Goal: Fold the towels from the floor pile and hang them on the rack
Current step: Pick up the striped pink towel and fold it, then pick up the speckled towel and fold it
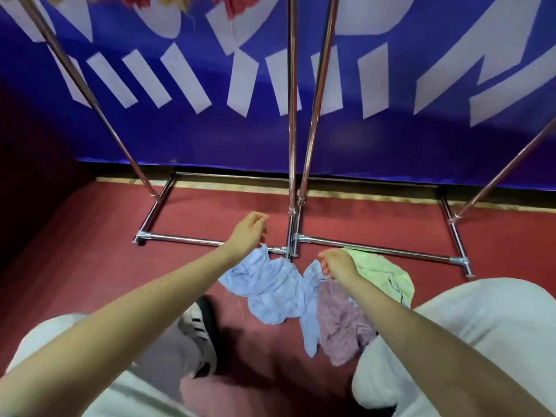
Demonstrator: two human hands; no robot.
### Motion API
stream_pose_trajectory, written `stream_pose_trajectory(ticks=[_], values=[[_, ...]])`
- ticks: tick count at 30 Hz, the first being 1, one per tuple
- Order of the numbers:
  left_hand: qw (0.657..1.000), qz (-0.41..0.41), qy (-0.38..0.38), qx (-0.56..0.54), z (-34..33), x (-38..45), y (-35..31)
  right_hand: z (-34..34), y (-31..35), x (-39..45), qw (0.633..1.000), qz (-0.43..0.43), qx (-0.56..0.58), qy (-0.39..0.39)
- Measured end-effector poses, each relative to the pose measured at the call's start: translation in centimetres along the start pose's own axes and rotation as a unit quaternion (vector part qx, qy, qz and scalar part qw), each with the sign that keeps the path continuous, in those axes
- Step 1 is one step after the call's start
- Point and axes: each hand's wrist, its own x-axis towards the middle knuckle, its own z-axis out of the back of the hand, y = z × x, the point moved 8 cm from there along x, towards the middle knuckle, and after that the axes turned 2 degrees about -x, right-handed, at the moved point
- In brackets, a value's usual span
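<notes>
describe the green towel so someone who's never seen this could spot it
Start at the chrome rack base bar on the red floor. Just below its right half lies the crumpled light green towel, beside the right hand. It is the pile's only green cloth; its neighbours are blue and mauve.

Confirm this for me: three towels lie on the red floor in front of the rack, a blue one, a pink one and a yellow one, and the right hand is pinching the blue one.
One detail is off. The third towel is light green, not yellow. The head view shows it beside the blue towel and pink towel on the red floor before the rack, with the right hand pinching the blue one.
</notes>
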Motion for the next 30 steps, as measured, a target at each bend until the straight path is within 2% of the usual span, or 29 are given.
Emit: stream_pose_trajectory(ticks=[2, 7, 13, 18, 20, 24, 26, 28, 30], values=[[0.999, 0.044, 0.003, 0.007, -0.9, 1.1, 4.2, -0.4, -4.4, 1.2, 0.998, -0.055, -0.029, 0.007], [0.989, 0.145, 0.035, 0.003, -4.5, 3.6, 11.5, -0.9, -13.4, 4.1, 0.976, -0.13, -0.173, 0.028], [0.977, 0.181, 0.102, 0.048, -9.6, 6.8, 15.7, -1.2, -18.2, 5.3, 0.941, -0.116, -0.318, 0.016], [0.963, 0.181, 0.16, 0.117, -13.9, 8.2, 19.2, -2.4, -21.2, 8.3, 0.941, -0.134, -0.307, -0.034], [0.959, 0.187, 0.176, 0.119, -15.3, 8.4, 20.5, -3.1, -22.1, 9.2, 0.938, -0.144, -0.314, -0.025], [0.949, 0.213, 0.194, 0.127, -16.7, 8.3, 22.5, -4.2, -24.5, 10.0, 0.874, -0.161, -0.455, 0.057], [0.947, 0.224, 0.187, 0.131, -16.7, 8.2, 23.0, -4.1, -25.0, 10.2, 0.855, -0.165, -0.486, 0.075], [0.946, 0.233, 0.181, 0.132, -16.3, 8.1, 23.1, -3.7, -24.6, 10.5, 0.868, -0.159, -0.464, 0.069], [0.946, 0.24, 0.178, 0.124, -15.9, 8.2, 22.6, -3.2, -23.4, 10.9, 0.914, -0.133, -0.381, 0.03]])
